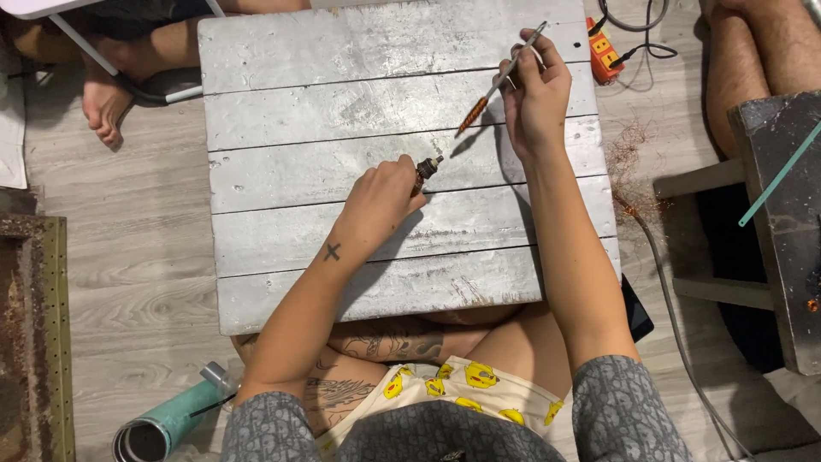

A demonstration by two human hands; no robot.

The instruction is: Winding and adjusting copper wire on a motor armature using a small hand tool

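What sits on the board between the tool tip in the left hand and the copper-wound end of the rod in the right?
Nothing: the head view shows bare wooden board between the tool tip and the rod's copper-wound end, crossed only by shadow.

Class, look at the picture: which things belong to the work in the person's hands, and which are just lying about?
In use:
left hand gripping small tool
right hand holding thin rod with copper coil
grey board

Lying about:
teal flask
copper wire tangle
orange power strip

Rod (pixel 500 83) R of tool (pixel 425 169), both over table (pixel 342 85).
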